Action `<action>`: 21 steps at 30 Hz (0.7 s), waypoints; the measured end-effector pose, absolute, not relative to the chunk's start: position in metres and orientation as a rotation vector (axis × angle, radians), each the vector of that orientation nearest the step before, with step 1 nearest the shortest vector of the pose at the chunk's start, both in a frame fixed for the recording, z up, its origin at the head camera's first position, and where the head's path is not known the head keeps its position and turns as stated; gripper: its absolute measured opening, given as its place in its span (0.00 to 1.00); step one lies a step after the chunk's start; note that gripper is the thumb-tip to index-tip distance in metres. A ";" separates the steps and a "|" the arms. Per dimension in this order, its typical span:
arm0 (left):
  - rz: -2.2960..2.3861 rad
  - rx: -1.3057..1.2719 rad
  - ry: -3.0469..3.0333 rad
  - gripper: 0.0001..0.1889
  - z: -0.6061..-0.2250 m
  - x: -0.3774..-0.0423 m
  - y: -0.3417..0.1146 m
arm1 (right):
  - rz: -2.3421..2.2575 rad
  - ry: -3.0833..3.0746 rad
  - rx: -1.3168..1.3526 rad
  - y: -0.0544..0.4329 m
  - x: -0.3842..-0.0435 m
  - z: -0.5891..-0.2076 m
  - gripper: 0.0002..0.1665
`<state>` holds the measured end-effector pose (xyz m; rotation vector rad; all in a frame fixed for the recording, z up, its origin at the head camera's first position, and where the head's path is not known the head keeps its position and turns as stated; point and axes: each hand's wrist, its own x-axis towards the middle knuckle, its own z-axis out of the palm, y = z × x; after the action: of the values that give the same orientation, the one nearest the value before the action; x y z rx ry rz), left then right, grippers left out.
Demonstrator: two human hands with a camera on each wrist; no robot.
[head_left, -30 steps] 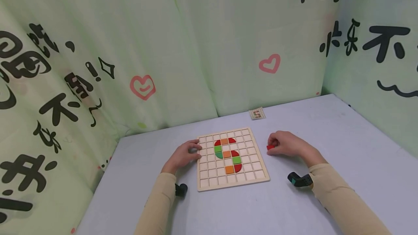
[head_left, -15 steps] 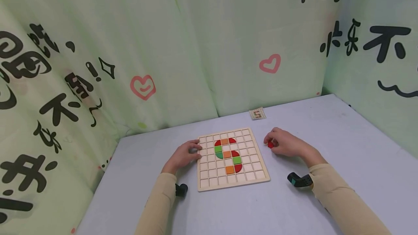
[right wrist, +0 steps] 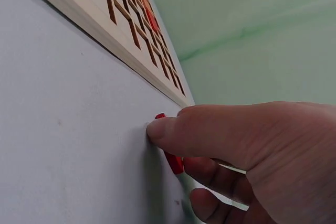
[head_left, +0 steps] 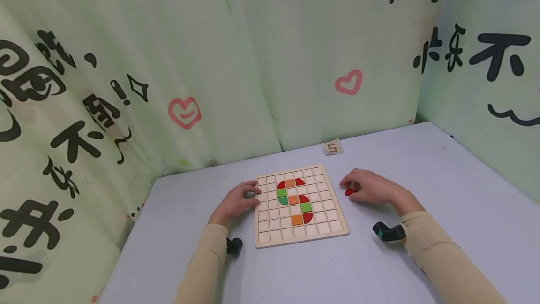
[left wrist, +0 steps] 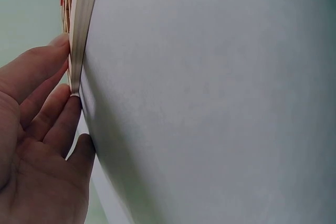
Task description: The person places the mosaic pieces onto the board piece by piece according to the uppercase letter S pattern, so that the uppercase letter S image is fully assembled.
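Note:
A square wooden grid board [head_left: 270, 240] lies on the table, with orange, green, teal and red tiles [head_left: 293, 200] forming an S in its cells. My left hand [head_left: 236, 202] rests at its left edge; in the left wrist view the thumb and fingertips [left wrist: 62, 40] touch the frame [left wrist: 83, 30]. Right of the board, low over the table, my right hand [head_left: 369, 186] pinches a small red tile [head_left: 349, 192] between thumb and fingers. The right wrist view shows this red tile [right wrist: 174, 162] tilted on edge, partly covered by the thumb.
A small pattern card [head_left: 333, 147] with an S on it lies at the table's back edge. The pale table [head_left: 177, 219] reaches a light green curtain [head_left: 236, 83] behind and at the sides. A dark camera [head_left: 388, 232] sits on the right wrist.
The right hand's fingers shift and turn the red tile, staying right of the board. The left hand and the board stay in place.

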<state>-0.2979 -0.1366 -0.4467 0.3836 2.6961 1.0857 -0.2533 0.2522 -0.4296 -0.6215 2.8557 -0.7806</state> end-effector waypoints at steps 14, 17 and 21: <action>1.093 0.376 2.689 0.14 -0.448 -0.299 -0.137 | -0.792 2.829 -0.601 0.255 -0.254 -0.428 0.12; 1.092 0.385 2.691 0.14 -0.448 -0.299 -0.137 | -0.786 2.834 -0.604 0.255 -0.255 -0.429 0.13; 1.085 0.384 2.692 0.14 -0.448 -0.300 -0.137 | -0.796 2.848 -0.602 0.252 -0.255 -0.429 0.13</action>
<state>-0.2999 -0.1366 -0.4478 0.3838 2.6920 1.0854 -0.2555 0.2521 -0.4288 -0.6022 2.8485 -0.7959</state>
